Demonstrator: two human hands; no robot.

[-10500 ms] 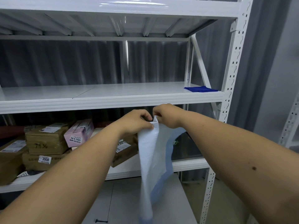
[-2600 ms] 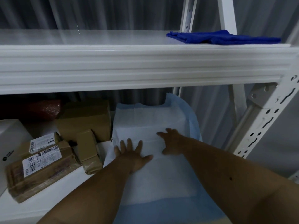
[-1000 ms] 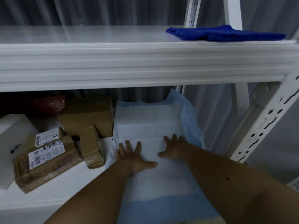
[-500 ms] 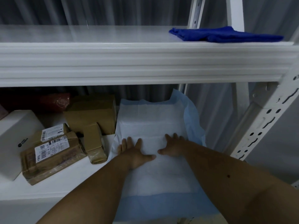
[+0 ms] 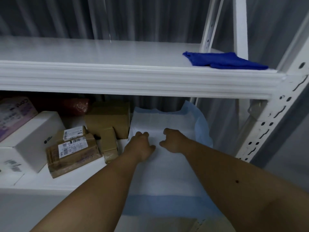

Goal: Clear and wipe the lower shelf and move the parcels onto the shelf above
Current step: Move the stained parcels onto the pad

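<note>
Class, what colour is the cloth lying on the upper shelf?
Dark blue cloth, clearest in the head view.

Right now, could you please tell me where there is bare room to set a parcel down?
The upper shelf is bare left of the blue cloth. Below, parcels crowd the left; the white pad covers the right.

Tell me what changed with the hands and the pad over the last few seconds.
Both hands lay flat with fingers spread on the white pad; now the left hand and right hand have curled their fingers on it, whether gripping is unclear. The pad, the parcels and the blue cloth above stayed put.
</note>
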